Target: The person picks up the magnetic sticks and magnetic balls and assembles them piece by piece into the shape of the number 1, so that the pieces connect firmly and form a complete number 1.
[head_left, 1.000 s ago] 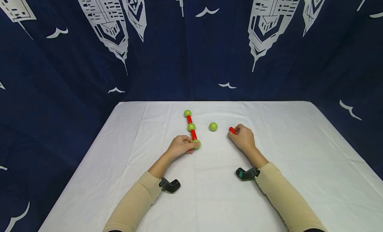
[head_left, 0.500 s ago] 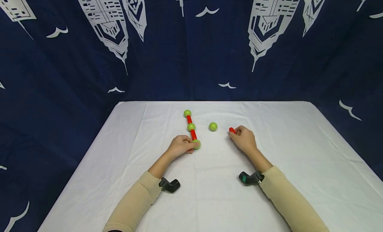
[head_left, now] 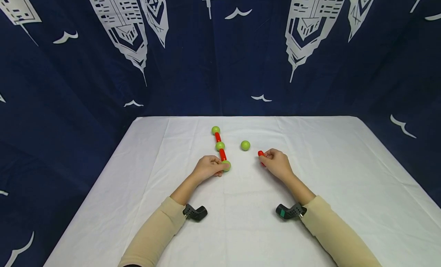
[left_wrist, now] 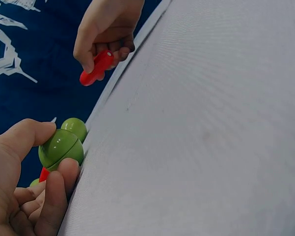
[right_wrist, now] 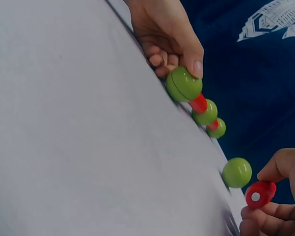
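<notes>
A white-clothed table (head_left: 206, 236) spreads across the lower half of the frame, its far corners rounded and faint fold lines running through the cloth. Behind it, navy fabric (head_left: 220, 83) fills the top and both sides, printed with white upside-down towers (head_left: 315, 25) and bird-like shapes (head_left: 238, 13).

Near the center, a chain (head_left: 220, 146) of three green balls joined by two red rods slants down to the left hand (head_left: 208, 167), whose grip pinches the nearest ball between thumb and fingers. Right of center, the right hand (head_left: 280, 163) has its grip closed around a separate red rod (head_left: 260, 153). A loose green ball (head_left: 245, 145) sits between chain and rod. Tan sleeves (head_left: 155, 232) enter from the bottom edge, with black devices (head_left: 195, 213) at the wrists.
</notes>
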Tool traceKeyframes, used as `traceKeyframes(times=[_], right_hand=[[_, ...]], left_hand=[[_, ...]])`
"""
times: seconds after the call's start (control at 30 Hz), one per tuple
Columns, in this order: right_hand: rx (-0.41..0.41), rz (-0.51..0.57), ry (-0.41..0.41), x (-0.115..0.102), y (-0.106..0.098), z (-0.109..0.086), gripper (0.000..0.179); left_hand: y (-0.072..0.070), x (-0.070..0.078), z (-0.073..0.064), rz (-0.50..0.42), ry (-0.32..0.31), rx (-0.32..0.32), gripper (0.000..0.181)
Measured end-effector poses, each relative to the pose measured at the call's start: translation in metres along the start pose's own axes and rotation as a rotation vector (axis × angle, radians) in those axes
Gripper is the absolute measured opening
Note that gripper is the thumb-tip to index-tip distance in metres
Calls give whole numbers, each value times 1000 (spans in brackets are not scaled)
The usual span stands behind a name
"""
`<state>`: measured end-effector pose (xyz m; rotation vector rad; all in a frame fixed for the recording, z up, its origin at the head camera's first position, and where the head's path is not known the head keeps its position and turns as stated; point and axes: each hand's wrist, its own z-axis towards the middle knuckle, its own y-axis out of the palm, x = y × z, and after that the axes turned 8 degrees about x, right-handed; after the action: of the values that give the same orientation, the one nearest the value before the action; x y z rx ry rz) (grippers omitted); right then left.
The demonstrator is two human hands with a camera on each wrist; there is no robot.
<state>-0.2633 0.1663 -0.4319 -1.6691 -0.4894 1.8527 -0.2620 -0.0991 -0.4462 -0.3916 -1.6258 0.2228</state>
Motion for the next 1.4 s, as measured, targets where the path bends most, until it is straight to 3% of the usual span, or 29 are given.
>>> traceKeyframes(times=[0.27, 0.93, 1.4], right_hand=[[-66, 59, -12, -8, 8, -10, 22], [-182, 77, -57, -35, 37, -38, 17], [-291, 139, -12, -48, 52, -47, 16]], left_hand=[[0, -1, 2, -1, -3, 3, 30], [0, -3, 2, -3, 25, 4, 32], [-2, -2, 1, -34, 31, -11, 31]])
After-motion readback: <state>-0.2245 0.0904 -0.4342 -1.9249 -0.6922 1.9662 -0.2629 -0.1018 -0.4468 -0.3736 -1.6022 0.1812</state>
